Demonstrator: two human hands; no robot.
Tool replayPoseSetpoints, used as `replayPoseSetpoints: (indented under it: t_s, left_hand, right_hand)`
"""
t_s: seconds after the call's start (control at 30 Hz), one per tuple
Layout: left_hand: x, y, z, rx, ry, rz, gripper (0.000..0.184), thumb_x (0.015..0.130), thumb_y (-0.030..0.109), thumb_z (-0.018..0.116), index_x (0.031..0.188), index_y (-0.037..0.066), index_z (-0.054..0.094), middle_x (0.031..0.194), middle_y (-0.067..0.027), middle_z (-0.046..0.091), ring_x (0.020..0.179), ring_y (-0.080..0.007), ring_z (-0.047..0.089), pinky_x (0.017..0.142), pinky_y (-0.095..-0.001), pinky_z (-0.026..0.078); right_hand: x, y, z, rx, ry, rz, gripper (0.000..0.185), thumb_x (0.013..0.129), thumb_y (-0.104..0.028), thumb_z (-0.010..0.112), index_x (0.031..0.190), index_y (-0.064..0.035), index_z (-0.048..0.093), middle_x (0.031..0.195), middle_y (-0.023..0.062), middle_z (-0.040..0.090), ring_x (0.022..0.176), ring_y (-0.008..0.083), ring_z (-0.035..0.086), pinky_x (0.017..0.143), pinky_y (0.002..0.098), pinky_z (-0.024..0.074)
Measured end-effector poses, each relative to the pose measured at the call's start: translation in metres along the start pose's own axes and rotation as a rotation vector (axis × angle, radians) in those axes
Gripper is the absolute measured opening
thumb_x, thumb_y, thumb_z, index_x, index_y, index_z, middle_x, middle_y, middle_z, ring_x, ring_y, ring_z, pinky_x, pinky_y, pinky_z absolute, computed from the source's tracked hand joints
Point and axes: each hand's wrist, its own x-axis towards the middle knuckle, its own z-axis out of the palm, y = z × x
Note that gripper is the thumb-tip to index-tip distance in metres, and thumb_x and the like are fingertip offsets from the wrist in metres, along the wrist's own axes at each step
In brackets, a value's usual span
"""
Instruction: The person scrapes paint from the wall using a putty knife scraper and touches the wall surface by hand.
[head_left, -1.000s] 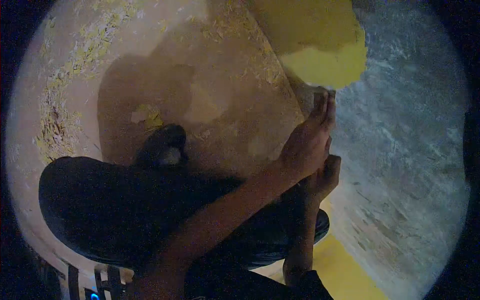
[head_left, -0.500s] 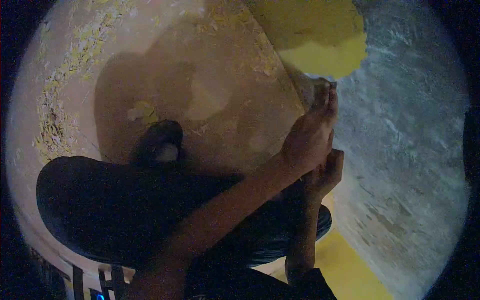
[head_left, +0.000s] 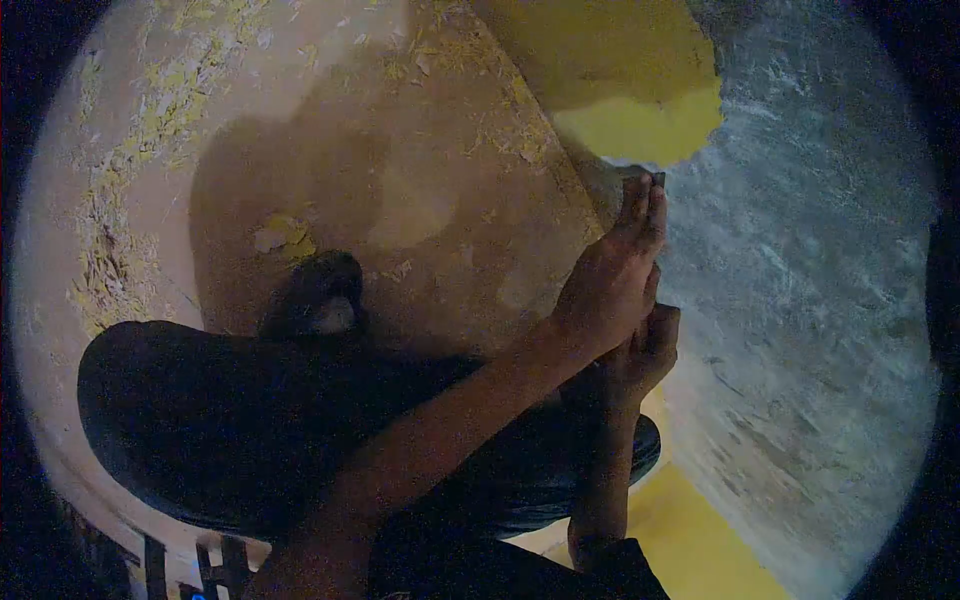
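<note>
Right hand and left hand slid slightly down-left in view, scene too. Right was curled, left's fingers straight against a dark flat tool; grips hidden, couldn't tell. Tool tip sat just below yellow paint on the wall.

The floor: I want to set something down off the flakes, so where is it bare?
The barest floor lies between the foot and the wall. A strip between the flake band and the large loose chip also looks fairly bare. Crowded: the band itself, the wall's foot beside the yellow patch, and around the left hand and right hand.
</note>
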Motion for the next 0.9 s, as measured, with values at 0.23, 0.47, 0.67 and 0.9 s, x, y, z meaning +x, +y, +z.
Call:
replayPoseSetpoints:
  t_s: [0.23, 0.47, 0.67, 0.9]
  left_hand:
    - [-0.001, -0.005, 0.007, 0.035, 0.023, 0.025, 0.075, 0.076, -0.002, 0.053, 0.14, -0.012, 0.015, 0.141, -0.0387, 0.02, 0.131, -0.0489, 0.027, 0.101, -0.0431, 0.04]
    - [0.004, -0.006, 0.001, 0.106, 0.106, 0.079, 0.074, 0.079, -0.001, 0.051, 0.142, -0.009, 0.012, 0.143, -0.0364, 0.019, 0.129, -0.0476, 0.031, 0.101, -0.0431, 0.039]
    - [0.002, -0.005, 0.005, 0.04, 0.079, 0.021, 0.073, 0.082, 0.004, 0.052, 0.144, -0.004, 0.013, 0.143, -0.0367, 0.018, 0.123, -0.05, 0.038, 0.101, -0.0426, 0.039]
    - [0.003, -0.011, 0.014, 0.107, 0.224, 0.124, 0.06, 0.085, 0.015, 0.057, 0.138, -0.003, 0.034, 0.136, -0.0294, 0.039, 0.121, -0.0413, 0.046, 0.099, -0.0423, 0.041]
  right_hand:
    - [0.008, 0.013, 0.001, 0.082, 0.019, -0.065, 0.03, 0.083, -0.029, 0.066, 0.082, -0.0043, 0.048, 0.07, 0.0013, 0.049, 0.067, 0.0128, 0.043, 0.062, 0.0257, 0.0393]
    - [0.013, 0.015, 0.001, 0.03, -0.001, -0.08, 0.033, 0.084, -0.031, 0.066, 0.082, -0.0031, 0.049, 0.073, 0.0025, 0.049, 0.07, 0.0135, 0.045, 0.066, 0.0258, 0.0397]
    - [0.013, 0.011, -0.001, 0.084, -0.013, -0.095, 0.033, 0.086, -0.029, 0.064, 0.085, 0.0003, 0.05, 0.076, 0.0047, 0.05, 0.073, 0.0155, 0.046, 0.069, 0.0276, 0.0408]
    - [0.017, 0.008, -0.02, 0.106, -0.168, -0.046, 0.019, 0.087, -0.011, 0.063, 0.094, 0.0019, 0.05, 0.08, 0.0036, 0.052, 0.077, 0.0119, 0.049, 0.07, 0.0238, 0.041]
